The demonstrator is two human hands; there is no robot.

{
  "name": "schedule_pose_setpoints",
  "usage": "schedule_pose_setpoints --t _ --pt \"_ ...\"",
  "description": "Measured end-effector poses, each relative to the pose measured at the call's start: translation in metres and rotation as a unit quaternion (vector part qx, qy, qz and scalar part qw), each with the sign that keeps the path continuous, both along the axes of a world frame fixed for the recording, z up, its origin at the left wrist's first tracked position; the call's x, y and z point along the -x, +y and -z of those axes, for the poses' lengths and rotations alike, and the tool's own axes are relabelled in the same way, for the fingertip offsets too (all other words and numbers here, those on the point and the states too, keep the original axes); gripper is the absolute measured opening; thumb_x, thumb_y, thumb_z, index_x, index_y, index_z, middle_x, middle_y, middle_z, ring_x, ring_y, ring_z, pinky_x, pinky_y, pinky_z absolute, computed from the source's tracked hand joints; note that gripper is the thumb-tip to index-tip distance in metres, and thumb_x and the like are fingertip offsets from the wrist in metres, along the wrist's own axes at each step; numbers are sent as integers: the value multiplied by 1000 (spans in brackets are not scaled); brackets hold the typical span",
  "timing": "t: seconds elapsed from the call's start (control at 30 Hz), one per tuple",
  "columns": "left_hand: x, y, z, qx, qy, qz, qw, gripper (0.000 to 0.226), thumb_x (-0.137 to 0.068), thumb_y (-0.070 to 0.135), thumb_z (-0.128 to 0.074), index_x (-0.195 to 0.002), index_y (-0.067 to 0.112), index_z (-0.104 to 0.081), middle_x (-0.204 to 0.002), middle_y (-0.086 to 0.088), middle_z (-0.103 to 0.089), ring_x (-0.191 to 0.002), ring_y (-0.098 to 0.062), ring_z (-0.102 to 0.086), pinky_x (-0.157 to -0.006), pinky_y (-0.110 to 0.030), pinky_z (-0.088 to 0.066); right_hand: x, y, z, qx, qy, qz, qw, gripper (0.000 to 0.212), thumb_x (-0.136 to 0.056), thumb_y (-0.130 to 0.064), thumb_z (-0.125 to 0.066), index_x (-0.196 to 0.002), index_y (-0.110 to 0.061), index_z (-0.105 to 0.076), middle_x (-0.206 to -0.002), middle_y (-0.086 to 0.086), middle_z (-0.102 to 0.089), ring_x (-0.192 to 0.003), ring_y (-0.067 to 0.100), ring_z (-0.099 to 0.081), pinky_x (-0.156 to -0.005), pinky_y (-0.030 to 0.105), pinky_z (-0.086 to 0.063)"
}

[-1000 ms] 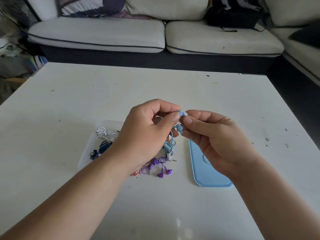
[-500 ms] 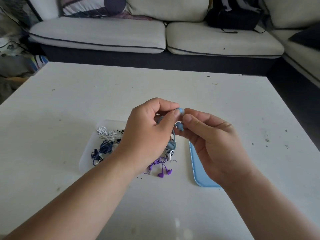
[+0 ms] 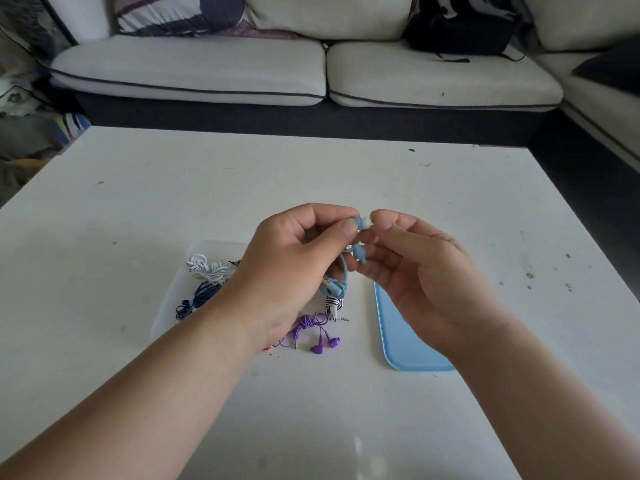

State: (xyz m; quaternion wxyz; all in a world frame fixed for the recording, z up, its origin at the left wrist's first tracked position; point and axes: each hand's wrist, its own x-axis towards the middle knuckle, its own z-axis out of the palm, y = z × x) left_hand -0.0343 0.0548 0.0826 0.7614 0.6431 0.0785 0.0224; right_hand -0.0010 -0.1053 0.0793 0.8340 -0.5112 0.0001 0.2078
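A pair of light blue earphones point(image 3: 337, 287) is being held above the white table point(image 3: 346, 174), between the two hands and in front of the person. One bud, with a white tip, is being pinched between the thumb and forefinger of the left hand point(image 3: 294, 268), and the coiled cable is being gripped lower in the same curled fingers. The white tip is being touched by the thumb of the right hand point(image 3: 426, 282), while the second bud is being cradled against its loosely curled fingers.

Part of the clutter beneath is being hidden by the left hand and forearm. A translucent tray point(image 3: 173, 306) is being partly covered by that arm; white earphones point(image 3: 207, 270) and dark blue earphones point(image 3: 197, 299) are lying in it. Purple earphones point(image 3: 311, 332) are lying just beside the left wrist, and a black-and-white striped cable point(image 3: 334, 303) is showing just below the blue coil. A light blue lid point(image 3: 405, 341) is lying flat under the right hand and is being partly hidden by it. A pale sofa point(image 3: 194, 71) with a black bag point(image 3: 457, 29) is standing beyond the table.

A tiny dark mark point(image 3: 344, 319) beside the striped cable is too small to be read.
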Motion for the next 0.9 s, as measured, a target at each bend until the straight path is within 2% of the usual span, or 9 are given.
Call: schedule_pose_setpoints --t 0.1,0.17,0.23,0.37,0.47,0.63,0.77,0.83,0.9 --pt "0 -1 1 6 4 14 1000 13 -97 9 -68 -100 15 -79 -80 -2 -75 -67 -20 -59 -59 -27 -50 -1 -2 2 15 -5 -19 1000 18 -91 -13 -62 -101 1 -69 -89 16 -71 -82 29 -68 -94 46 -54" --pt "0 -1 2 2 6 18 1000 13 -96 10 -69 -99 16 -80 -80 -5 -74 -68 -22 -59 -58 -27 -50 -1 -2 4 24 -6 -28 999 20 -91 -14 -62 -100 1 -69 -88 14 -71 -82 28 -68 -101 51 -50" --pt "0 0 2 0 11 22 1000 12 -95 11 -70 -101 14 -80 -81 -8 -73 -68 -21 -59 -57 -26 -49 0 -3 5 28 -7 -32 999 20 -89 -17 -64 -97 0 -70 -88 14 -71 -84 30 -68 -103 53 -49" --pt "0 -1 3 2 12 27 1000 13 -96 9 -69 -104 10 -79 -80 -7 -73 -67 -20 -60 -54 -24 -48 0 -4 6 27 -12 -28 999 20 -87 -18 -65 -96 -1 -71 -90 17 -71 -86 31 -67 -94 47 -53" --pt "0 0 3 8 10 24 1000 13 -96 9 -69 -101 13 -80 -82 -7 -74 -66 -20 -60 -57 -26 -49 -1 -5 3 23 -10 -26 999 15 -94 -13 -61 -96 -1 -70 -87 15 -73 -81 28 -69 -87 40 -58" --pt "1 -1 3 16 8 26 1000 12 -96 9 -69 -104 11 -77 -92 -7 -80 -68 -19 -61 -58 -25 -50 -2 -4 2 5 12 -18 1000 21 -96 -13 -59 -106 4 -67 -89 15 -72 -84 29 -70 -88 41 -60" --pt "1 -2 5 12 3 28 1000 13 -97 7 -67 -107 8 -76 -83 -4 -77 -62 -15 -60 -55 -23 -49 0 -3 2 1 12 -18 1000 14 -93 -14 -62 -91 -1 -68 -83 13 -71 -76 27 -71 -81 36 -63" --pt "1 -1 5 15 6 29 999 13 -97 7 -67 -107 8 -75 -83 -5 -77 -62 -16 -60 -56 -23 -50 1 -2 3 6 19 -18 1000 17 -95 -17 -62 -91 -1 -67 -82 11 -71 -74 25 -72 -75 32 -62" --pt "0 0 5 16 11 20 1000 14 -97 8 -68 -109 11 -75 -83 -7 -77 -62 -17 -59 -57 -25 -50 0 -2 4 29 35 -24 999 31 -91 -28 -66 -101 1 -68 -88 14 -71 -77 25 -72 -73 33 -62"
